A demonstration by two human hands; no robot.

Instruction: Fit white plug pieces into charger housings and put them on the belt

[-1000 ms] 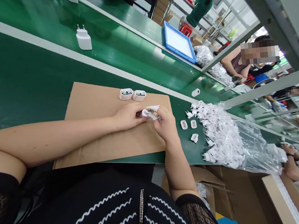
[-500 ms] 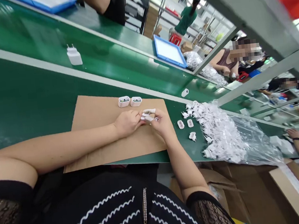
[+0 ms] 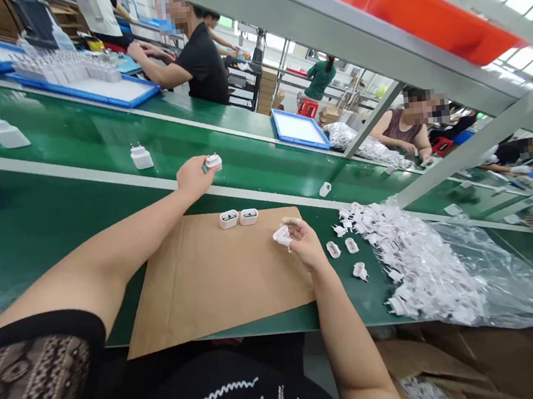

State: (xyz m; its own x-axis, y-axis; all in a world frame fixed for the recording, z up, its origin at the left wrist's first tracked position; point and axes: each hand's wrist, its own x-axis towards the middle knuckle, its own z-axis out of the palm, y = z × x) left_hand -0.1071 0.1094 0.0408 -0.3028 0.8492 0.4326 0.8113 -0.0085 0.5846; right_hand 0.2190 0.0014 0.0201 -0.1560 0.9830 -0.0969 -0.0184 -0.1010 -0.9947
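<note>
My left hand (image 3: pixel 196 179) reaches over the green bench's far strip, its fingers closed on a white plug adapter (image 3: pixel 213 162) with pins pointing up. Above the right part of the cardboard sheet (image 3: pixel 227 280), my right hand (image 3: pixel 305 243) holds a small white plastic piece (image 3: pixel 282 236) between covered fingertips. Two white housings, a left one (image 3: pixel 229 219) and a right one (image 3: pixel 249 216), stand open side by side near the sheet's far edge, with green parts inside. Right of the sheet lie three small white caps, one of them (image 3: pixel 360 271) nearest me.
A heap of white plug caps (image 3: pixel 411 260) spills from a clear bag at the right. Adapters (image 3: pixel 141 157) lie on the far green strip. Beyond are blue trays (image 3: pixel 300 129) and several people. A metal beam with a red bin (image 3: pixel 423 15) crosses overhead.
My hands, together before, are now apart. The left has moved forward and away with an adapter; the right stays over the cardboard with a white piece. The camera view has tilted upward.
</note>
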